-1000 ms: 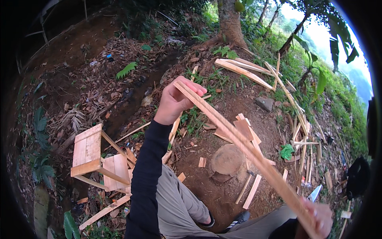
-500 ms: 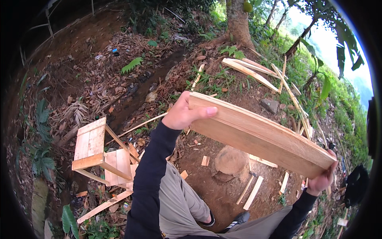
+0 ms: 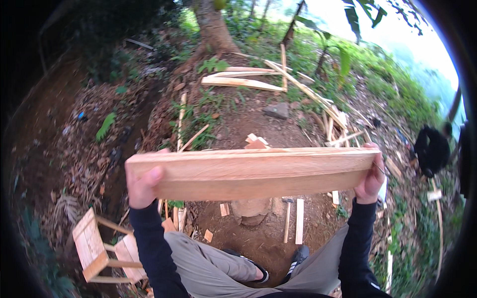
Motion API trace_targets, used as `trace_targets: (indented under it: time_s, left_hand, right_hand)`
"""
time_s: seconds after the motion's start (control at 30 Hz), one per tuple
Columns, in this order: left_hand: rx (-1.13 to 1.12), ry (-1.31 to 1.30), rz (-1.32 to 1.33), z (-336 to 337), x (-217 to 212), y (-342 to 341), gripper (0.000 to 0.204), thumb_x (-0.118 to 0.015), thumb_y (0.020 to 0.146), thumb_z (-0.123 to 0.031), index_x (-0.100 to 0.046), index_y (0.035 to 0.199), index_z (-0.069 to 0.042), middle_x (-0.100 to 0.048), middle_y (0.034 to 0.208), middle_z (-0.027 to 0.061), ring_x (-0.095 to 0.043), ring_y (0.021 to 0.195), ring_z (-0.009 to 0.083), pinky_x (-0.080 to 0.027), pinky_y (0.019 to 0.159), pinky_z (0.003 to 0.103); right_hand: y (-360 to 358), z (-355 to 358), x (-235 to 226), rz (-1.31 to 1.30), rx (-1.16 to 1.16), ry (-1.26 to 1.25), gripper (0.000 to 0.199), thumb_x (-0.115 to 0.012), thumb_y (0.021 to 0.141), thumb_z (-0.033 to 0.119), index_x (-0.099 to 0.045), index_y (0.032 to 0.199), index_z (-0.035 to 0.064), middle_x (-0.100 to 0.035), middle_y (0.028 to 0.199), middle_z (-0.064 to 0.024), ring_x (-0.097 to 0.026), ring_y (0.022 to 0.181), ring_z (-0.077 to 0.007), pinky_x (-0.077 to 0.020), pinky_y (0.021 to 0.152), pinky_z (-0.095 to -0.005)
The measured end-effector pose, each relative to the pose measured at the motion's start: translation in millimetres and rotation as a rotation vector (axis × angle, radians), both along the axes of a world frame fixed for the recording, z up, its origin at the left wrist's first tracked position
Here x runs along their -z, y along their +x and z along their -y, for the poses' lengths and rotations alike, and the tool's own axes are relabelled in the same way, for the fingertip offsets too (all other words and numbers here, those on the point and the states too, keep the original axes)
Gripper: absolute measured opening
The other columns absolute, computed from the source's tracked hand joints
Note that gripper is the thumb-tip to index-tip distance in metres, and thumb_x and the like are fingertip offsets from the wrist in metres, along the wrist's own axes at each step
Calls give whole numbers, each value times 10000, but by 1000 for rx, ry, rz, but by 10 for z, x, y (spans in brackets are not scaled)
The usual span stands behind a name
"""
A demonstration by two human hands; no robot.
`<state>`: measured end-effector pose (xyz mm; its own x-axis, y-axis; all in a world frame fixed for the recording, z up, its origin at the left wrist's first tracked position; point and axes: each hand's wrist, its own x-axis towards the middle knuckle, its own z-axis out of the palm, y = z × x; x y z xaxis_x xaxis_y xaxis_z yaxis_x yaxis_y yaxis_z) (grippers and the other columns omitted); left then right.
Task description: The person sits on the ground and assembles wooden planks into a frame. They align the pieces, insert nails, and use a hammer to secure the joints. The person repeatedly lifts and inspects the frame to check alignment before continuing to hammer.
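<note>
A stack of long wooden boards (image 3: 263, 171) is held level in front of me, lifted off the ground. Around its left end my left hand (image 3: 142, 181) is closed, thumb across the near face. My right hand (image 3: 370, 176) grips the other end, its fingers partly hidden behind the wood. Below the boards, a tree stump (image 3: 251, 211) shows in part on the bare soil. A hammer (image 3: 287, 221) lies to the right of the stump, alongside a pale wooden strip (image 3: 299, 221).
At lower left stands a small wooden chair (image 3: 94, 246). Loose planks (image 3: 243, 83) and a grey rock (image 3: 277, 110) lie on the slope ahead, below a tree trunk (image 3: 212, 27). More sticks (image 3: 333, 116) are piled at right, near a black bag (image 3: 431, 149).
The boards have swung from a slant to nearly level, their left end moving left and down, their right end up. My view has turned to the right. Both hands keep their grip.
</note>
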<state>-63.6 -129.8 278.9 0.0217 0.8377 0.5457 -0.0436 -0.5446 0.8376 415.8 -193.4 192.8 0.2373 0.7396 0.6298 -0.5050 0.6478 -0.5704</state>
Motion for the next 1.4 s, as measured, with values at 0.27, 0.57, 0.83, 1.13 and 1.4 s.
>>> trace_targets:
  time_s: [0.27,0.57,0.83,1.13,1.4]
  left_hand:
    - [-43,-13,43,-89,109,-143,606,-757,731,-341,-471,1144,-4,-639,1118,242,-634,1040,305,-485,955,421]
    - [364,74,15,-276,108,-366,513,-775,775,-404,-587,1103,-58,-583,1000,105,-535,930,221,-464,805,360]
    - [0,103,-16,-111,-261,-231,480,-774,691,-386,-588,869,19,-583,825,127,-532,740,179,-428,653,321]
    - [277,56,-572,46,-815,31,488,-734,661,-390,-668,760,84,-597,645,153,-531,576,211,-412,537,324]
    - [298,134,-685,113,-883,87,485,-727,666,-392,-696,796,75,-613,639,152,-543,573,219,-447,553,327]
  right_hand:
    - [-158,320,-388,146,307,-178,348,-599,866,194,-648,1073,-82,-689,1039,-184,-651,973,-222,-471,920,-328]
    - [-245,505,-504,230,358,-111,381,-665,807,256,-653,1025,-56,-693,970,-145,-664,921,-193,-491,872,-309]
    - [-33,461,-523,564,-32,-320,316,-725,753,77,-615,1019,-54,-677,925,-143,-680,848,-140,-516,759,-235]
    - [-786,296,-527,1179,29,71,382,-758,805,272,-624,1035,-3,-648,869,-117,-659,751,-292,-516,677,-358]
    - [-1014,297,-346,1101,178,94,224,-652,894,224,-562,871,21,-537,728,-139,-574,654,-365,-448,591,-440]
